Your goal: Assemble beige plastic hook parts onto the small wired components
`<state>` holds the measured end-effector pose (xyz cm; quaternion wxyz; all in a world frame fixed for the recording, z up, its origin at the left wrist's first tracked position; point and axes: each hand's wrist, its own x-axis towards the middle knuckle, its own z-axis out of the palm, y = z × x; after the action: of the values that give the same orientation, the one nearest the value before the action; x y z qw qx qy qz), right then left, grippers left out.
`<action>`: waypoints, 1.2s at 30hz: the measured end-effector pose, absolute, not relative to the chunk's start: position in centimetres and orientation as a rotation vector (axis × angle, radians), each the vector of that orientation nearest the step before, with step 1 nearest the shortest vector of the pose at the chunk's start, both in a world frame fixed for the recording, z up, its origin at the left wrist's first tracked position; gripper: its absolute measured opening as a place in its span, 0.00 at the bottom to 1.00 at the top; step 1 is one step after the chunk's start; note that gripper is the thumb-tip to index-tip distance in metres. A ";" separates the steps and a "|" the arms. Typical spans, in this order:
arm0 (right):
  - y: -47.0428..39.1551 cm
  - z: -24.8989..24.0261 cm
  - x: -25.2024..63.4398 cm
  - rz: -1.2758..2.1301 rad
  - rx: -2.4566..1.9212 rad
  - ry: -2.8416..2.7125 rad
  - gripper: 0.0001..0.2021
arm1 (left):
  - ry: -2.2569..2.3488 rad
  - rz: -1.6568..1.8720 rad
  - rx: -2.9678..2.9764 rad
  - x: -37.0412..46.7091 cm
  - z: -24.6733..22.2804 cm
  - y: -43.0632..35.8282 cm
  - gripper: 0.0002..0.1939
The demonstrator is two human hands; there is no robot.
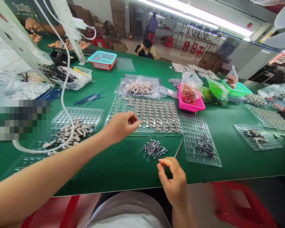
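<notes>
My left hand (121,127) reaches over the front of a clear plastic tray (112,118), thumb and fingertips pinched together. Rows of pale earphone-shaped housings (156,114) fill most of its pockets. Whatever the left fingertips hold, if anything, is too small to make out. Close to the bench edge, my right hand (173,177) curls with thumb and index fingertip pressed together; what is between them is unclear. Metal tweezers (179,149) stick out beyond its knuckles, and I cannot tell whether that hand grips them. A pile of small wired components (154,148) lies between the hands.
Behind the tray, loose housings (139,87) are heaped on stacked trays. More housings (73,131) lie at left under a white cable (67,69). A pink basket (192,106) and a tray with dark wired parts (188,142) stand at right. Someone (147,49) sits across the bench.
</notes>
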<state>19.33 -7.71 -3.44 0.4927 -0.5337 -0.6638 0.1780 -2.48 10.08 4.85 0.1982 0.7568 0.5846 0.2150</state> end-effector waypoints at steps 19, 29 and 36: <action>-5.5 -2.3 21.4 0.036 -1.696 -2.026 0.09 | 0.870 0.590 1.137 -1.2 0.2 2.1 0.17; -6.1 -1.8 21.7 0.121 -1.721 -2.067 0.08 | 0.883 0.573 1.079 -0.8 0.3 1.9 0.13; -6.3 -1.9 21.8 0.170 -1.664 -2.097 0.05 | 0.853 0.534 0.970 -0.6 0.2 1.7 0.07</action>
<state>21.78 -6.32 -1.88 0.2278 -0.6040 -0.7612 0.0616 -0.62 1.73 0.16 0.7657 0.4463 0.3927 0.2457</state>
